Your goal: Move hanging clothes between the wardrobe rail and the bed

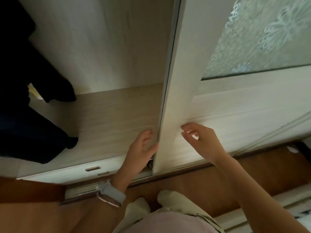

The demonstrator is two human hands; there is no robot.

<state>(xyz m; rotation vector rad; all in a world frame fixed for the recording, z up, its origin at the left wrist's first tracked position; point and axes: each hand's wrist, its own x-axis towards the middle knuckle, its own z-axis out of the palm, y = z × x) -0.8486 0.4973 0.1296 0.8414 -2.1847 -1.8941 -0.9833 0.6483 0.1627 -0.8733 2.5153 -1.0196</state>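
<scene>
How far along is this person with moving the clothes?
Early, it seems. Done: the wardrobe stands partly open. In hand: the left hand grips the sliding door edge, the right hand rests near its face. Left: dark clothes hang inside, untouched; no bed is in view.

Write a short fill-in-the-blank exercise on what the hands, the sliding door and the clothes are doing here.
1. The left hand curls its fingers around the ____ of the sliding door.
2. The right hand is at the door's front face and holds ____.
3. The dark clothes hang on the ____ side of the open wardrobe.
4. The watch sits on the ____ wrist.

Missing words: edge; nothing; left; left
</scene>
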